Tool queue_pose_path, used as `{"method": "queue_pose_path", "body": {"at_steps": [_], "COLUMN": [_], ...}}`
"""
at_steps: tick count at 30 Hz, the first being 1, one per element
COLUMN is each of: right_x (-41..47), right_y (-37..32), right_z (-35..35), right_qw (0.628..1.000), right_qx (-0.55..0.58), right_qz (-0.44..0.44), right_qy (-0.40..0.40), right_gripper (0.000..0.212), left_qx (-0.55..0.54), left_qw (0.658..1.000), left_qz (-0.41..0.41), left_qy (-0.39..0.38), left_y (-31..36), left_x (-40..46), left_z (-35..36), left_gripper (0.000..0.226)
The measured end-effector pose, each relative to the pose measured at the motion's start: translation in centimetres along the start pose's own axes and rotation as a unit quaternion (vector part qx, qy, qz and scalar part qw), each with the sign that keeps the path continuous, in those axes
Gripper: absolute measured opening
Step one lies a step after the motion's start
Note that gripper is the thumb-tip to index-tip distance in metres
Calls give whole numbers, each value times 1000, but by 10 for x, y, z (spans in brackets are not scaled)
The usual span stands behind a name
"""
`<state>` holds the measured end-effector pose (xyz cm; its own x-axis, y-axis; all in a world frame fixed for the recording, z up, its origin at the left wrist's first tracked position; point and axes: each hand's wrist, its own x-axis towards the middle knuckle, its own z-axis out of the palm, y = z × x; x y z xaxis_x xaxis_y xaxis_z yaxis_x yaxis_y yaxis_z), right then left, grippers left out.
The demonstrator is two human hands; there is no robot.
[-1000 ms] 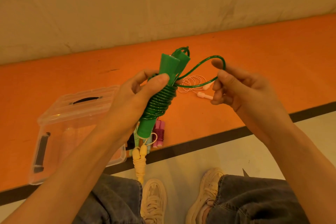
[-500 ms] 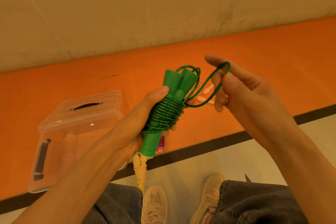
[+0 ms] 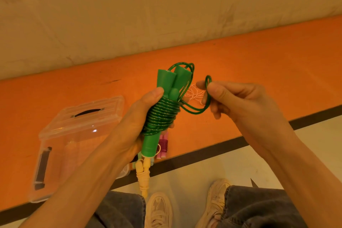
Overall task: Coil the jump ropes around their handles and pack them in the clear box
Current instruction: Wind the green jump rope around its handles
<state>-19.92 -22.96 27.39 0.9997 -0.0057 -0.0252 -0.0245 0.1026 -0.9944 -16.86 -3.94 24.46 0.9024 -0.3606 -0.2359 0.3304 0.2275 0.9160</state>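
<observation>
While clamped round the coils by the left hand (image 3: 140, 122), green jump rope (image 3: 162, 114) looked springy, its last loop pinched in right-hand fingers (image 3: 218, 89).

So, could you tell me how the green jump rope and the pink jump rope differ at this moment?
The green jump rope is held up in the left hand, while the pink jump rope lies on the orange floor. The green one has a loose loop left, pinched by the right hand; the pink one looks fully wound. The green one appears larger, being nearer the camera. Both have cord coiled around paired handles.
</observation>
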Motion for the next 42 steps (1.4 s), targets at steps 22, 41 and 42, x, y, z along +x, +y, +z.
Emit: {"method": "queue_pose_path", "body": {"at_steps": [22, 41, 42], "right_x": [-2, -1, -1], "right_y": [-5, -8, -8], "right_z": [2, 3, 3], "right_qw": [988, 927, 926], "right_qx": [54, 283, 286], "right_qz": [145, 243, 241], "right_qy": [5, -41, -48], "right_gripper": [24, 29, 26], "left_qx": [38, 58, 60], "left_qw": [998, 992, 992], "left_qz": [2, 13, 14], "left_qy": [-46, -110, -113], "left_y": [2, 9, 10], "left_x": [-6, -8, -8], "left_z": [3, -3, -4], "left_gripper": [67, 66, 66]}}
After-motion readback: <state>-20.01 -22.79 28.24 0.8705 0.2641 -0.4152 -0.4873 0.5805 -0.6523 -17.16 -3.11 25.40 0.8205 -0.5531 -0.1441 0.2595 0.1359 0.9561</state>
